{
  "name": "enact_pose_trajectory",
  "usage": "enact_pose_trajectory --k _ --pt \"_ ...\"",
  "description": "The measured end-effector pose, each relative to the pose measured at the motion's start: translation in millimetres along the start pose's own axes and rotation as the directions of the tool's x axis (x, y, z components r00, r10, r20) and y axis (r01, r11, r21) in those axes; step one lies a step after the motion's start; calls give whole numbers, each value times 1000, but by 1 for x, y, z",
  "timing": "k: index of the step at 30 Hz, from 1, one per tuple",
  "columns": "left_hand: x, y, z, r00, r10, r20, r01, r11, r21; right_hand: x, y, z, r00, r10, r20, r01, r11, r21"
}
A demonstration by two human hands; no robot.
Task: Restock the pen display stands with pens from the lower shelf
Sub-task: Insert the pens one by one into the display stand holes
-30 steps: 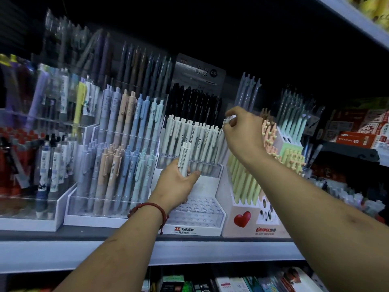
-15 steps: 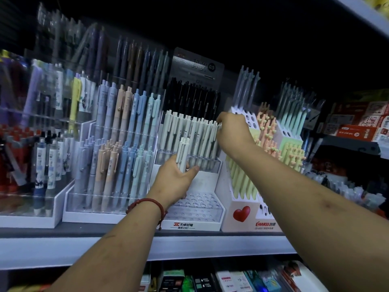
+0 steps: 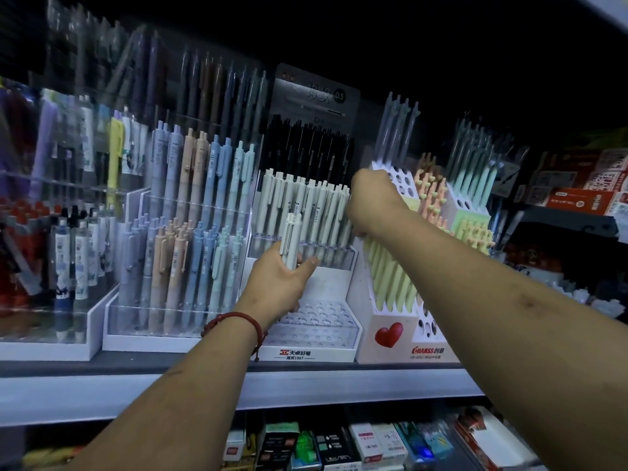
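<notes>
Head camera, the only view: a bunch of pens [image 3: 290,239] is gripped by the left hand [image 3: 278,283], just in front of the white stand [image 3: 299,353]. The fingers and thumb are curled round the low end of the bunch, and the tops point up. The right hand [image 3: 370,202] is set against the right end of the row of pale pens [image 3: 302,205] stood in the stand's middle step. The bottom step [image 3: 316,317] is seen with bare holes, so more pens are likely needed there.

The pens are judged to be light and stiff, with smooth plastic sides that can slip when many are held at once. The clips may get caught on each other. Each pen is best pinched at the middle of its body, tip down, and pushed into one hole at a time. The holes look small, so careful aim is called for.

The right hand's fingers are hidden behind the back of the hand, so it cannot be told if a pen is pinched there. The stands on the left [image 3: 170,232] are blurred. The top of the shelf is lost in the dark. Lower down, the boxes [image 3: 339,443] are cut off at the bottom edge, and their print cannot be read.
</notes>
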State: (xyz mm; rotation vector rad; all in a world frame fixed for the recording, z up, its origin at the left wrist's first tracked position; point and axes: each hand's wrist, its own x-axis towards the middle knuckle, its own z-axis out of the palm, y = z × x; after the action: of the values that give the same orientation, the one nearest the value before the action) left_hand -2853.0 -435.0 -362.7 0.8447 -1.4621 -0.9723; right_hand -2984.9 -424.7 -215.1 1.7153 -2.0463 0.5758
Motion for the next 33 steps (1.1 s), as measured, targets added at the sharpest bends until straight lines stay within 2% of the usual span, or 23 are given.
enact_pose_trajectory --k 6,7,9,11,13,16,22,33 --pt "2 -2 1 999 -32 -2 32 999 -28 -6 -3 -11 996 -22 87 21 1000 4" --pt "2 -1 0 999 -45 -2 45 999 -22 -10 -4 -11 996 -25 81 20 998 56" --pt "0 2 1 999 -53 -1 53 998 -17 -23 -3 -9 994 -85 66 64 961 271" --pt "-4 7 1 999 -33 -3 33 999 -42 -46 -5 -6 983 -146 108 67 847 527" --pt "-7 12 3 1000 -11 -9 11 999 -41 -70 -12 -1 976 -178 126 55 760 648" --pt "-15 18 4 999 4 -42 -2 999 52 -94 -21 9 988 -110 111 -10 664 748" --pt "-33 31 1 993 43 -108 -20 978 208 -122 -37 30 990 131 48 -108 501 858" --pt "-90 32 -20 1000 12 -18 -7 969 246 -180 -49 29 950 248 192 -255 257 932"
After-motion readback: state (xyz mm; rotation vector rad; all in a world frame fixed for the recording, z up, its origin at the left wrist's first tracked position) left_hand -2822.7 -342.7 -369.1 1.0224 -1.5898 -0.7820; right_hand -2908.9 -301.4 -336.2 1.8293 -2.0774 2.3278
